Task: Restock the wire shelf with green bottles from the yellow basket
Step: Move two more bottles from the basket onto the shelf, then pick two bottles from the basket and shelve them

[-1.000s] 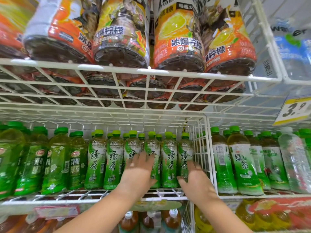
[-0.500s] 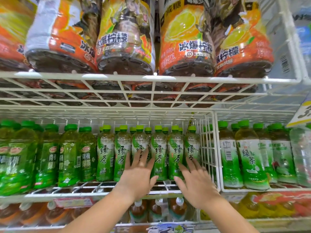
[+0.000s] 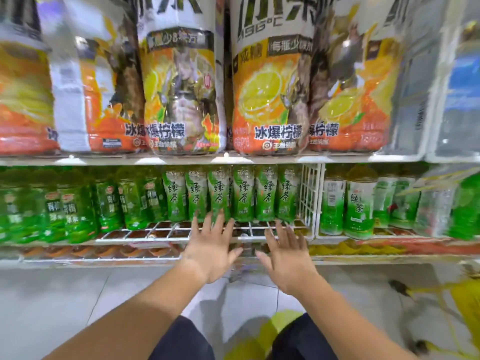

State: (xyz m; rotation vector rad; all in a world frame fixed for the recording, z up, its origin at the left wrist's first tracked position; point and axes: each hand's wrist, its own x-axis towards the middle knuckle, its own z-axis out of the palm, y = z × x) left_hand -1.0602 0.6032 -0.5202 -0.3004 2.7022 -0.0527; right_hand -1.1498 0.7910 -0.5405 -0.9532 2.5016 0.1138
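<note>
Your left hand (image 3: 210, 252) and right hand (image 3: 288, 258) are hovering empty, wide open, by green bottles (image 3: 244, 193) on the wire shelf (image 3: 161, 233). You're risking nudging them over; the yellow basket (image 3: 466, 298) is sitting near right.

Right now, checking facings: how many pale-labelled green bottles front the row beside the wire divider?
6 green bottles, left to right: first, second, third, fourth, fifth, sixth beside the wire divider. Others may hide behind.

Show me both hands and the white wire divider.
left hand (image 3: 210, 253): head view, back of the hand.
right hand (image 3: 288, 261): head view, back of the hand.
white wire divider (image 3: 310, 196): head view, middle of its grid.
</note>
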